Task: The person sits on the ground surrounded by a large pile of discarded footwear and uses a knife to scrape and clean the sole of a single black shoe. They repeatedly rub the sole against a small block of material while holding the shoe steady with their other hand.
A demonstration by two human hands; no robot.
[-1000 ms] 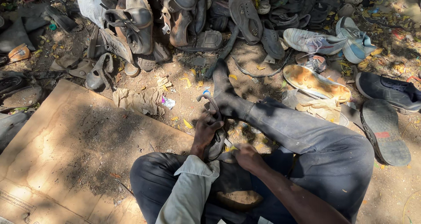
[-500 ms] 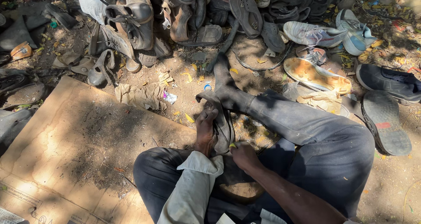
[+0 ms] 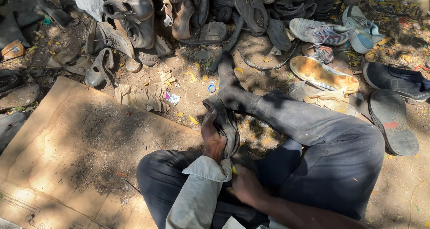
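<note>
On dusty ground strewn with worn footwear, a seated person is working a dark shoe between both hands. Compared with a second ago, the view is sitting slightly lower and closer, the pile of old shoes is crowding nearer the top edge, and the shoe is standing more upright against the outstretched leg than it was before. The left hand is keeping its place on the shoe, fingers curled around its near edge in a firm hold. The right hand is lying at about five o'clock from the left, closed narrowly around the shoe's lower end; something small and yellow is showing at its fingertips, too small to identify.

The shoe is rising from the lap toward twelve o'clock, its upper end touching the dark trouser leg that is stretching away to one o'clock. A pale sleeve is covering the left forearm at six o'clock. A flattened sheet of cardboard is lying at nine o'clock from the hands, with crumpled brown paper at eleven o'clock. A yellow-soled shoe is resting sole up at two o'clock, and a black sole is lying at three o'clock, well apart from both hands.
</note>
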